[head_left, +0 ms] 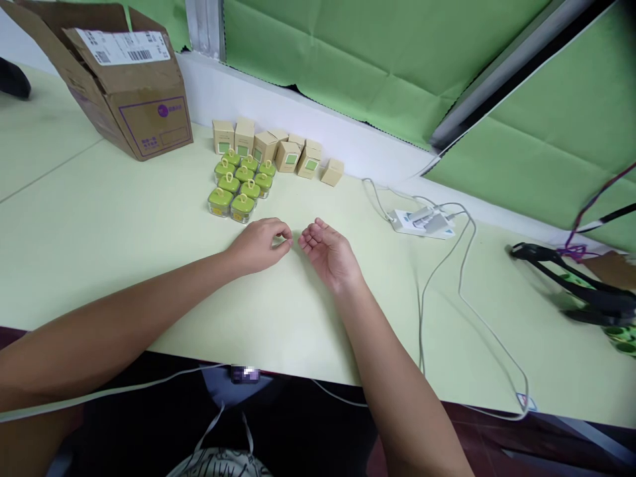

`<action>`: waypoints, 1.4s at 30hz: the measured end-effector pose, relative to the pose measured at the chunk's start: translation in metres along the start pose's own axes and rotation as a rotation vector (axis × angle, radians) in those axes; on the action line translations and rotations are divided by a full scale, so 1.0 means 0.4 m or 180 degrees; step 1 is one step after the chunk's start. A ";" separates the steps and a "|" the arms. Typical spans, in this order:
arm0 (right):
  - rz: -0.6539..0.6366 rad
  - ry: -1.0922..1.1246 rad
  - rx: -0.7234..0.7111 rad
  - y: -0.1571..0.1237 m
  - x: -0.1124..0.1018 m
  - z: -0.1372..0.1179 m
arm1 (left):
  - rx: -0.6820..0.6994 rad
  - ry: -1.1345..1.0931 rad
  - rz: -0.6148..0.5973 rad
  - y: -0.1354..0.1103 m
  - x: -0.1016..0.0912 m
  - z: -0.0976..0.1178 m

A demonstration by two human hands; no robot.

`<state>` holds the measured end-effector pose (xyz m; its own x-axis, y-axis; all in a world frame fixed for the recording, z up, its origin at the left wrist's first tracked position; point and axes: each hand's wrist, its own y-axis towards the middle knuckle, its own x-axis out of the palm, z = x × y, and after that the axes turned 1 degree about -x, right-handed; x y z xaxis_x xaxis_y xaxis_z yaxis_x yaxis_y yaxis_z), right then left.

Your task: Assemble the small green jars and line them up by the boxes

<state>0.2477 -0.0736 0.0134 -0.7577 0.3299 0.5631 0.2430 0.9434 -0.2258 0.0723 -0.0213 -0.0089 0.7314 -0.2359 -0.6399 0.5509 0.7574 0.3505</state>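
Observation:
My left hand (259,246) rests over the table, its index finger curled round to the thumb tip in a loose ring. I see nothing held between them. Close beside it, my right hand (330,253) is turned palm up, fingers slightly bent and apart from the palm, with nothing in it. A small gap separates the two hands. Just beyond my left hand stand several small clear jars with green lids (243,204) and loop handles, grouped in rows. Behind these jars is a line of small tan cardboard boxes (309,159) with green labels.
A large open cardboard carton (154,122) stands at the back left. On the right, a white power strip (422,223) trails white cables (462,285) across the pale table (163,212). Farther right is a black stand-like object (581,281), with green items near it.

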 end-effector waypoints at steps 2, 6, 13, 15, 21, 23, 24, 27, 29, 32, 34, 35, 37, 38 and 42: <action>-0.0024 -0.0015 -0.0043 0.002 -0.002 0.001 | -0.0003 0.0005 0.0022 0.000 -0.002 0.000; -0.0023 -0.0009 -0.0089 0.008 -0.008 0.000 | -0.0025 0.0017 0.0039 0.001 -0.007 0.000; 0.0037 0.0025 -0.0133 0.017 -0.014 0.002 | 0.0121 0.0116 0.0099 -0.002 -0.015 0.012; 0.0040 0.0011 -0.0140 0.018 -0.015 0.002 | 0.0226 0.0210 0.0179 0.000 -0.025 0.016; 0.0112 0.0035 -0.0176 0.021 -0.017 0.004 | 0.0405 0.0551 0.1034 0.037 -0.122 -0.019; 0.0103 -0.0005 -0.0166 0.022 -0.019 0.006 | 0.0191 0.0751 0.1495 0.054 -0.167 -0.053; 0.0101 -0.0034 -0.0152 0.022 -0.020 0.007 | 0.0090 0.0866 0.1575 0.060 -0.187 -0.072; 0.0129 -0.0135 -0.0103 0.027 -0.026 0.009 | 0.0004 0.1233 0.1400 0.069 -0.231 -0.121; 0.0151 -0.0187 -0.0105 0.034 -0.031 0.010 | 0.0081 0.1391 0.0906 0.065 -0.244 -0.137; 0.0219 -0.0209 -0.0139 0.047 -0.038 0.011 | 0.0111 0.1397 0.0423 0.055 -0.245 -0.134; 0.0282 -0.0229 -0.0152 0.053 -0.041 0.011 | 0.0038 0.1252 0.0342 0.052 -0.240 -0.125; 0.0293 -0.0247 -0.0160 0.056 -0.041 0.011 | -0.0004 0.1164 0.0340 0.052 -0.237 -0.121; 0.0292 -0.0290 -0.0175 0.058 -0.042 0.012 | -0.0037 0.1010 0.0351 0.054 -0.233 -0.119; 0.0294 -0.0314 -0.0178 0.058 -0.042 0.012 | -0.0020 0.0951 0.0361 0.055 -0.231 -0.121; 0.0324 -0.0409 -0.0166 0.061 -0.040 0.013 | 0.0153 0.1128 0.0342 0.059 -0.227 -0.135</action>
<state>0.2625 -0.0559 -0.0053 -0.7980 0.4200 0.4323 0.3510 0.9069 -0.2332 -0.0027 0.0509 0.0205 0.6062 0.0753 -0.7918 0.5029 0.7349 0.4549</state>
